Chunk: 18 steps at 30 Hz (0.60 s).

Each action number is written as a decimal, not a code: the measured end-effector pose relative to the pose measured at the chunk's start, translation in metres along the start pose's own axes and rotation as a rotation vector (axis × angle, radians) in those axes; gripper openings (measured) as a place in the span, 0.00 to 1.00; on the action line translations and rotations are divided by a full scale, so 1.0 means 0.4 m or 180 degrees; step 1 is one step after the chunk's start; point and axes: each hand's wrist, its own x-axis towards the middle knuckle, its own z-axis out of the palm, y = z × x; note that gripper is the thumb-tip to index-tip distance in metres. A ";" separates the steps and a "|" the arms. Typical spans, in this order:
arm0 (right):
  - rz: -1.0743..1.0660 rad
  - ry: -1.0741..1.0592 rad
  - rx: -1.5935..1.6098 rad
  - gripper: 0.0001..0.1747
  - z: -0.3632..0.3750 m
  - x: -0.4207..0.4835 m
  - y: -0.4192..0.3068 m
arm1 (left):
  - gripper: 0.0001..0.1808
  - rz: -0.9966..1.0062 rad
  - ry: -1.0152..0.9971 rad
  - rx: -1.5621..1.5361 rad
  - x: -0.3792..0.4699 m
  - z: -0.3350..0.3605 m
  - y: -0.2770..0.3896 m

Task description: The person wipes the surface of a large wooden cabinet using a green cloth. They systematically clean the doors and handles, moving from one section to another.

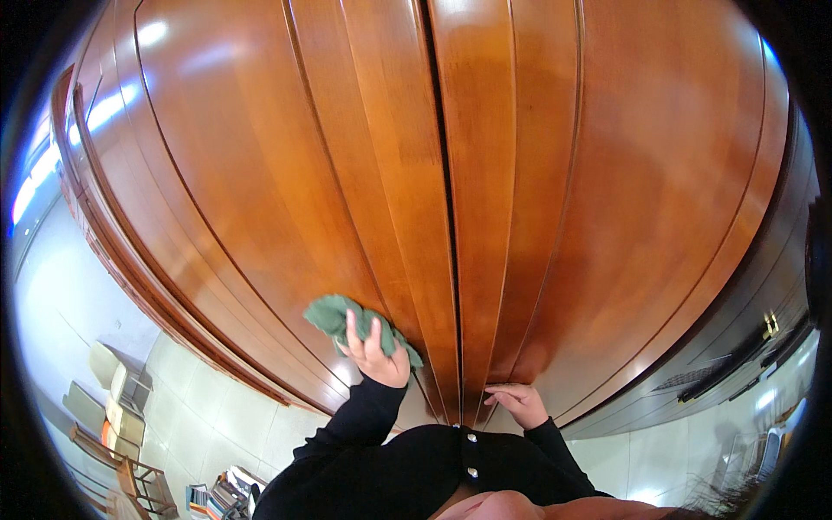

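Note:
Tall glossy reddish-brown wooden cabinet doors (656, 182) fill most of the view, split by a dark vertical gap (445, 169). A crumpled green cloth (335, 315) is pressed against the lower part of the left door (253, 195). My left hand (383, 357) grips it, fingers spread over the fabric. Lower on the right door, close to the gap, my right hand (520, 403) has its fingers extended towards the wood. Nothing shows in it, and whether its fingertips touch the door is unclear.
A carved wooden edge (162, 331) borders the left door. Chairs (120, 396), a wooden stool frame (140, 484) and a pile of books (224, 497) stand on the tiled floor (201, 396) at lower left. To the right is a dark panelled unit with a brass-coloured handle (770, 326).

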 end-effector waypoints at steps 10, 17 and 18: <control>-0.0147 -0.0147 -0.0027 0.17 -0.009 0.006 0.013 | 0.33 -0.0648 0.0590 -0.0065 0.237 -0.029 -0.121; -0.0038 -0.0160 -0.0102 0.18 -0.006 0.007 0.009 | 0.35 -0.0311 0.0155 -0.0009 -0.018 -0.010 0.024; -0.0071 -0.0154 -0.0109 0.18 -0.007 0.007 0.011 | 0.34 -0.0260 0.0056 -0.0308 -0.041 -0.009 0.025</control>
